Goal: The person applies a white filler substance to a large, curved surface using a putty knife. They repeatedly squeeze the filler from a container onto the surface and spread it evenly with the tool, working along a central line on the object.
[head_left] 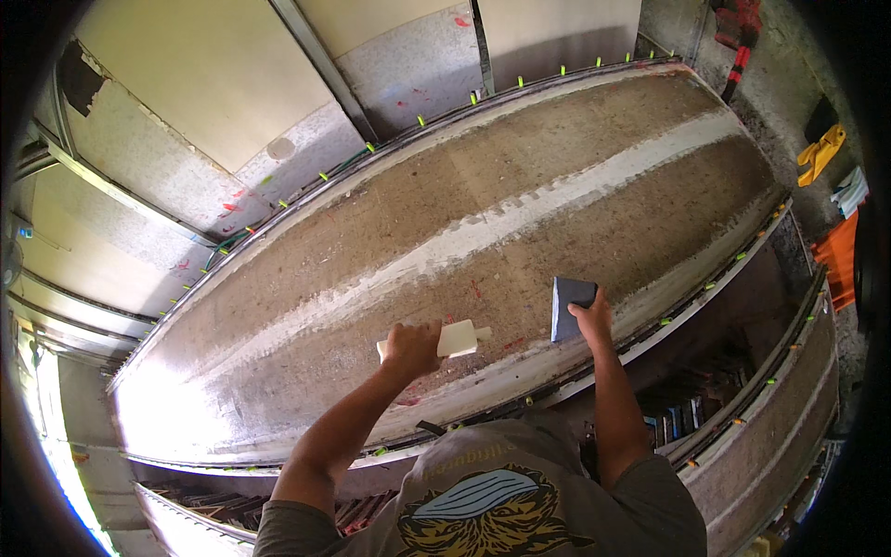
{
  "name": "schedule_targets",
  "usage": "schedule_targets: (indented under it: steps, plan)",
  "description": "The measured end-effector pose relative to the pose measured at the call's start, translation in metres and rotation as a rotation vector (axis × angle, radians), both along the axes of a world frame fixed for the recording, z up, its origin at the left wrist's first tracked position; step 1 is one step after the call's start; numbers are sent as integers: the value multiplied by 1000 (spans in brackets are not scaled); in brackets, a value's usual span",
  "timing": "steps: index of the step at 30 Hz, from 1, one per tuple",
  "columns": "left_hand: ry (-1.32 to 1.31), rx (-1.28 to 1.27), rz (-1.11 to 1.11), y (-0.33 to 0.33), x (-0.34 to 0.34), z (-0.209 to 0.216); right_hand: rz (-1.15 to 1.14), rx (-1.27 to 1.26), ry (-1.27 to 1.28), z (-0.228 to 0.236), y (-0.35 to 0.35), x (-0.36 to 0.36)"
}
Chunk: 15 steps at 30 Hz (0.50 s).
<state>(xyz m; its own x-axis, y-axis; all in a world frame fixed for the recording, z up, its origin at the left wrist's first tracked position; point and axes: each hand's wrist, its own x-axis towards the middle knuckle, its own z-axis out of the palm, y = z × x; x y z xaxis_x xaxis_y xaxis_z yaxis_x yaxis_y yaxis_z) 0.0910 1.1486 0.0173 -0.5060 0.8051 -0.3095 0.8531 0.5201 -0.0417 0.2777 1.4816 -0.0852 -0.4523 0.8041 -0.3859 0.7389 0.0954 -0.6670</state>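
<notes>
Below centre, a cream block (458, 340) was clasped by the curled left hand (413, 350); mid-right, a grey pad (565, 306) was pinched by the half-closed right hand (594, 317). Bottom centre, the shirt (492, 497) was lettered.

Counted: 1 left hand (413, 351), 1 right hand (595, 318), 1 cream block (458, 340), 1 grey blade (564, 295), 1 shirt (483, 501), and 1 broad panel (371, 218) with 1 centre stripe (464, 237). Green clips (520, 82) on its far edge number at least 10; exact total not established, some being too small. Right side: 1 yellow cloth (820, 156), 1 white cloth (849, 193), 1 orange cloth (838, 263).
</notes>
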Motion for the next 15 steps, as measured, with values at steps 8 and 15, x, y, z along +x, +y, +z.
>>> schedule_targets:
  steps: [8, 15]
  plan:
    - [48, -136, 152, 16, -49, 23, 3, 46, 69, -14, 3, 2]
    - [107, -100, 209, 15, -90, 31, 9, 54, 89, -18, 5, 3]
